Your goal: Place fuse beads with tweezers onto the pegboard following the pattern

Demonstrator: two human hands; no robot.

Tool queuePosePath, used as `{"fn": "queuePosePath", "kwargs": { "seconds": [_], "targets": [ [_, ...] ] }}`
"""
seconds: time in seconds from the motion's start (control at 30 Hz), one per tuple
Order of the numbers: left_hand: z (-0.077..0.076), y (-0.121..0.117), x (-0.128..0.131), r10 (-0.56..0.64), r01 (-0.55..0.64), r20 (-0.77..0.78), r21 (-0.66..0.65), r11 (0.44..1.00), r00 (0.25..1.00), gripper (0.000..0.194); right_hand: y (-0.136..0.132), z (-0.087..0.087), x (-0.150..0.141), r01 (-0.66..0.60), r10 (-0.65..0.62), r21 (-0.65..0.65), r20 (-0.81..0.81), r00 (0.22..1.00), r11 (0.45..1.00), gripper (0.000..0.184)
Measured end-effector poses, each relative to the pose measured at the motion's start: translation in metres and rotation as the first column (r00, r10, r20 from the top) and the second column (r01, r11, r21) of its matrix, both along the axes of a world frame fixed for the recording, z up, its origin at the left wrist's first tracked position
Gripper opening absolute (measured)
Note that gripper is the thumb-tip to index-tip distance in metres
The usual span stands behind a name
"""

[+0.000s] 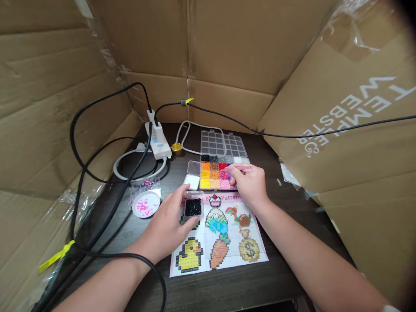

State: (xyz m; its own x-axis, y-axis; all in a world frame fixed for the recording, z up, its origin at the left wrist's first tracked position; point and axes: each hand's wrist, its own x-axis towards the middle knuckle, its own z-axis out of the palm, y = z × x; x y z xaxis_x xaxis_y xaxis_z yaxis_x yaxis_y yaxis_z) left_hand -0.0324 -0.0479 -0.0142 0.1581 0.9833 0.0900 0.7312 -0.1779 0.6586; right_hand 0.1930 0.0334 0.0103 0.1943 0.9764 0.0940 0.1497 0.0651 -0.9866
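Between the thumb and fingers of my left hand [169,227] is a small clear box of black beads [194,208], held over the printed pattern sheet [221,271]. My right hand [250,184] is closed in a pinch around a slim pink tool [242,167]; its exact kind is unclear. This hand covers the right part of a divided bead case [214,189], whose compartments hold beads sorted by colour. The clear lid [224,144] of the case lies open behind it. Pictures on the sheet include a yellow duck, a carrot and a money bag.
A white dish [146,204] of pink beads sits left, beside a clear pegboard [139,188]. Near the case are a small white box [191,182] and a gold cup [177,149]. A power strip [159,141] and black cables [112,216] run along the left; cardboard walls [227,47] surround the table.
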Motion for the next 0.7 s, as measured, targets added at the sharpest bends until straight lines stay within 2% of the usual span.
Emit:
{"fn": "queuePosePath", "kwargs": {
  "seconds": [0.33, 0.7],
  "targets": [
    [-0.0021, -0.0007, -0.0007, -0.004, 0.003, -0.011, -0.022, 1.0, 1.0, 0.071, 0.0041, -0.0065, -0.0032, -0.002, -0.004, -0.135, -0.044, 0.999, 0.991, 0.019],
    [-0.0024, -0.0003, -0.0003, 0.009, -0.009, -0.016, 0.01, 1.0, 1.0, 0.073, 0.0026, -0.0108, 0.0012, -0.009, -0.005, -0.144, -0.094, 0.996, 0.99, 0.021]
  ]
}}
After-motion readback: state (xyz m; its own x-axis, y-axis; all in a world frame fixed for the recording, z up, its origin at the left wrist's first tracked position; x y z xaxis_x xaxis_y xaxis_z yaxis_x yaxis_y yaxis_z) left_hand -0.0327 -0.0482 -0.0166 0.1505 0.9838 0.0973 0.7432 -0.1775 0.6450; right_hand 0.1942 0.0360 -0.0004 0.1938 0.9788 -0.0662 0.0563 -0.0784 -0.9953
